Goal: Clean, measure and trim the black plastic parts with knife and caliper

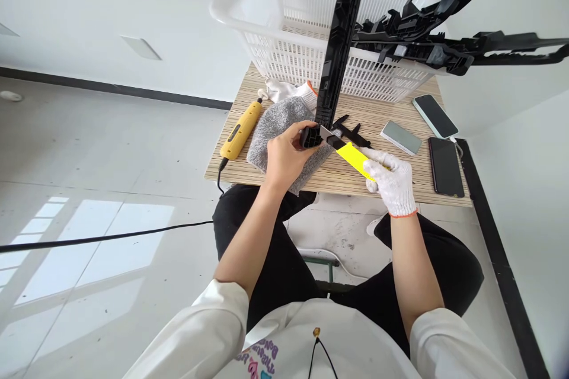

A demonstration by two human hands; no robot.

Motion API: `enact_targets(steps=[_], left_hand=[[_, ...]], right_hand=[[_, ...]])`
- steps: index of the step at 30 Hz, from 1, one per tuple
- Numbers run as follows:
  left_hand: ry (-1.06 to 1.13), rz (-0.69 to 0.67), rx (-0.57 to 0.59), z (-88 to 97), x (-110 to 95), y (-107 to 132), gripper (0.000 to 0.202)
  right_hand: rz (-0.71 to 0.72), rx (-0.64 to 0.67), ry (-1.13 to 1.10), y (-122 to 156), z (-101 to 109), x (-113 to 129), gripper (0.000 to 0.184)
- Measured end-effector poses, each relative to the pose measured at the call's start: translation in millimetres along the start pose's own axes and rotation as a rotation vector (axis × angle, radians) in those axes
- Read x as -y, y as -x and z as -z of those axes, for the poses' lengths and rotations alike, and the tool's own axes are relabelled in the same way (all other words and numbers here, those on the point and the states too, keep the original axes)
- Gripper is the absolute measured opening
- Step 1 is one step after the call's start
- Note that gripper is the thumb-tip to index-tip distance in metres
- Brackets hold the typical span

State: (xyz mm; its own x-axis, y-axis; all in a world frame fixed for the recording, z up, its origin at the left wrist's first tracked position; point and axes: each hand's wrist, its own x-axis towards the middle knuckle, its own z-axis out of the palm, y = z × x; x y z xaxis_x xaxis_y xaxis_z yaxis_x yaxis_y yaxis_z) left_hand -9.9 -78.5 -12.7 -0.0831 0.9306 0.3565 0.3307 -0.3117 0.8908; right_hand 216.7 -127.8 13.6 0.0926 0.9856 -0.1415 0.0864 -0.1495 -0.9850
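My bare left hand (285, 154) grips the near end of a long black plastic part (334, 65), which slants up and away past the basket's rim. In a white knitted glove, my right hand (391, 177) is closed around a yellow utility knife (354, 159). The knife's blade lies against the black part, close to my left fingertips. Beneath the left hand a grey cloth (284, 118) is spread on the table. Just beyond the blade sits a black caliper (353, 132).
A white plastic basket (284, 50) at the back holds black plastic parts (427, 35) jutting out rightward. A yellow corded rotary tool (242, 130) lies left on the wooden table (386, 186), near a white glove (288, 90). Phones (446, 167) and a grey-green case (400, 137) lie right.
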Motion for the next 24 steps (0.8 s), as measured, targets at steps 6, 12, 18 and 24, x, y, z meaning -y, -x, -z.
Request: enact_targets(steps=[6, 12, 18, 24], left_hand=[[0.011, 0.012, 0.009, -0.5, 0.2, -0.2, 0.038], [0.014, 0.021, 0.016, -1.0, 0.9, 0.1, 0.039], [0.015, 0.026, 0.023, -0.5, -0.7, 0.3, 0.039], [0.007, 0.024, 0.022, -0.8, 0.3, 0.8, 0.038]], right_hand=[[0.008, -0.041, -0.002, -1.6, -0.2, -1.6, 0.041], [-0.015, -0.06, -0.028, -2.9, -0.5, -1.5, 0.04], [-0.011, -0.042, -0.018, -3.2, 1.2, 0.2, 0.038], [-0.013, -0.045, -0.02, -3.7, 2.2, -0.6, 0.037]])
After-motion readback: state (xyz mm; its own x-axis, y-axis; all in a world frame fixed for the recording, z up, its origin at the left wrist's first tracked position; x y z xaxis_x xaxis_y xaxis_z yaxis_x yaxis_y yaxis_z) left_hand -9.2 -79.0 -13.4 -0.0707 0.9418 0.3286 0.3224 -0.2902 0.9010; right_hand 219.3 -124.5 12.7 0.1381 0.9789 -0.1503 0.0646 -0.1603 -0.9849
